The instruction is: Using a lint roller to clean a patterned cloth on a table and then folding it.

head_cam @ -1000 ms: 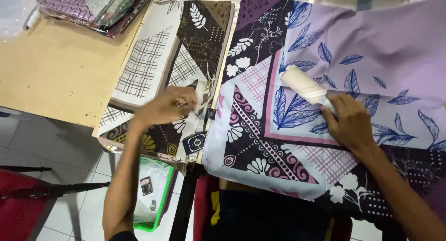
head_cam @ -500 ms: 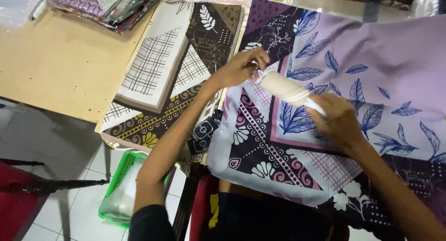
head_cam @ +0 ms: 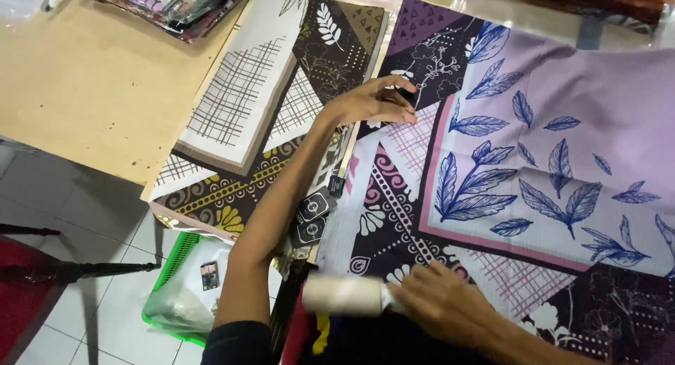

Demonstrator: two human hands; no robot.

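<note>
A large purple patterned cloth (head_cam: 548, 133) with blue leaves and a dark border lies spread on the wooden table (head_cam: 91, 91). My left hand (head_cam: 373, 101) rests on the cloth's upper left part, fingers curled and pressing it down. My right hand (head_cam: 443, 305) is at the cloth's near edge and grips a white lint roller (head_cam: 344, 295), which looks blurred. Beside the purple cloth lies a brown and cream patterned cloth (head_cam: 260, 105) with small dark tags (head_cam: 313, 214) hanging off its edge.
A stack of folded cloths in clear wrap (head_cam: 169, 3) sits at the table's far left corner. A green basket (head_cam: 183, 287) holding plastic-wrapped items stands on the tiled floor below the table edge. A dark red seat (head_cam: 28, 295) is at the lower left.
My right hand pulled the lint roller down from the cloth's middle to its near edge. My left hand moved from the brown cloth onto the purple cloth's upper left.
</note>
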